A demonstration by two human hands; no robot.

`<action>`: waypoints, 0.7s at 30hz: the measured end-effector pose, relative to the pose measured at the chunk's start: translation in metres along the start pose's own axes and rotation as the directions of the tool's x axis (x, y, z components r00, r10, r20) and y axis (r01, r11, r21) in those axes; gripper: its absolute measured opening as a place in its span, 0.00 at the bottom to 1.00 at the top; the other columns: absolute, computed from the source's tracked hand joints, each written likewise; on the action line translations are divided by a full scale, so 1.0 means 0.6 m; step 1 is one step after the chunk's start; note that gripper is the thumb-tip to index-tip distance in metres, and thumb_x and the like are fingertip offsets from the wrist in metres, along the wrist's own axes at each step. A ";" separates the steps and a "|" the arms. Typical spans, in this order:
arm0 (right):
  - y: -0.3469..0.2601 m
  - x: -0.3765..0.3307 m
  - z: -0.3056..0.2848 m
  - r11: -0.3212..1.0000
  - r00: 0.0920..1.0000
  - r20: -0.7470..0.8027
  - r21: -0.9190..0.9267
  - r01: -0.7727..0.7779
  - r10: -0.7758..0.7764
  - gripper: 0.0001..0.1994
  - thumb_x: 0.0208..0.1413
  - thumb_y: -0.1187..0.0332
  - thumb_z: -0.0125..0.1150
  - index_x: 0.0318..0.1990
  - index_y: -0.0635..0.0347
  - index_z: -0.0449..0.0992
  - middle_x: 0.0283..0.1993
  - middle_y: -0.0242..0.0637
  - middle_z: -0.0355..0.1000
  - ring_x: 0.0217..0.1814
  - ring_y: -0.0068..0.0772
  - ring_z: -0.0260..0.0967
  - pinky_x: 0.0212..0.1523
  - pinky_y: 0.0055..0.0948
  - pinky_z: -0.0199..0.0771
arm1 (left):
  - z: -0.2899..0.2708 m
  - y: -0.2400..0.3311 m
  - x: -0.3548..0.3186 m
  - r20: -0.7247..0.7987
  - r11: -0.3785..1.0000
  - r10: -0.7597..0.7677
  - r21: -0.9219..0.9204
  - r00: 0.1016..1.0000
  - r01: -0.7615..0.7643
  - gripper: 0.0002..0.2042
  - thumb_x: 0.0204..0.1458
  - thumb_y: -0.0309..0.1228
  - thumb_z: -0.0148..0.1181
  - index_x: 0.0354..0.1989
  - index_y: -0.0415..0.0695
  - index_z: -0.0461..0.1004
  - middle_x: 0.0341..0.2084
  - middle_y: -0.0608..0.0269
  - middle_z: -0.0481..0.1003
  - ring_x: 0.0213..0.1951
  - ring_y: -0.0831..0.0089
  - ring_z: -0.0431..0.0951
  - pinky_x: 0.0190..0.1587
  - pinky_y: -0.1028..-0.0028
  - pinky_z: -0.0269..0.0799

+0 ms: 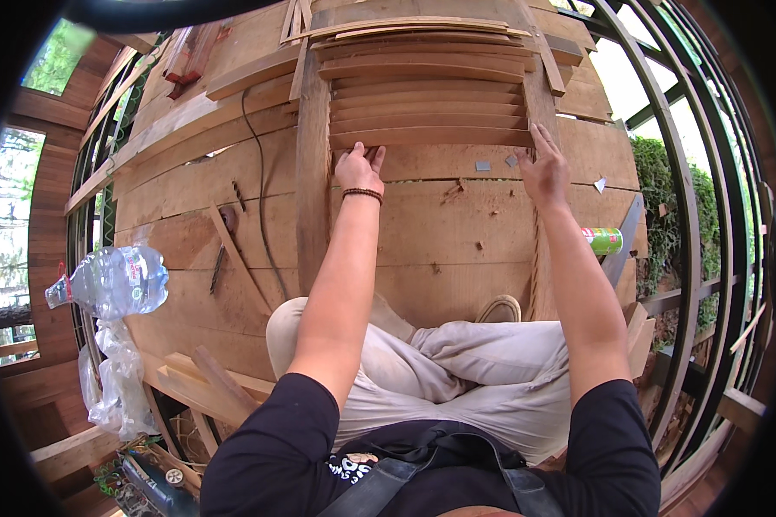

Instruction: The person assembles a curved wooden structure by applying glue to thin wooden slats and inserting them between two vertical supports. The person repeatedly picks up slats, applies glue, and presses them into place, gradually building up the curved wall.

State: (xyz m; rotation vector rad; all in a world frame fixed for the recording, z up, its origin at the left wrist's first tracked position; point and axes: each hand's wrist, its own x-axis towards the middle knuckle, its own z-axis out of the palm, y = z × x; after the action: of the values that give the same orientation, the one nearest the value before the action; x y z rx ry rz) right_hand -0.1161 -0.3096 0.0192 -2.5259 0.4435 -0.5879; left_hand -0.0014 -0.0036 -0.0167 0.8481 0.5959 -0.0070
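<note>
daylit plank floor, framed windows

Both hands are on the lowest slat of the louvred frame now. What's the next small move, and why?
Probably press the lowest slat evenly into the frame. The left hand is at its left end by the left upright, and the right hand at its right end by the right upright. The slats above already sit stacked between the uprights. Whether this one is fully seated is not visible.
</note>
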 end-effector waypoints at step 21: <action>0.005 -0.030 0.017 0.983 0.937 -0.303 0.105 -0.148 0.173 0.35 0.54 0.65 0.63 0.70 0.62 0.63 0.69 0.51 0.66 0.72 0.50 0.63 0.71 0.40 0.66 | -0.048 -0.007 -0.042 0.285 0.945 -0.260 0.270 0.923 0.183 0.30 0.70 0.34 0.46 0.74 0.32 0.46 0.64 0.40 0.65 0.63 0.51 0.72 0.65 0.57 0.72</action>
State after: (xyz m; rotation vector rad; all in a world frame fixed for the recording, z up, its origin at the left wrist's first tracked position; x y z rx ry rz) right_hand -0.1271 -0.3008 0.0040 -2.2978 0.7173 -0.9260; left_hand -0.0378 0.0086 -0.0216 0.9839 0.3875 -0.4252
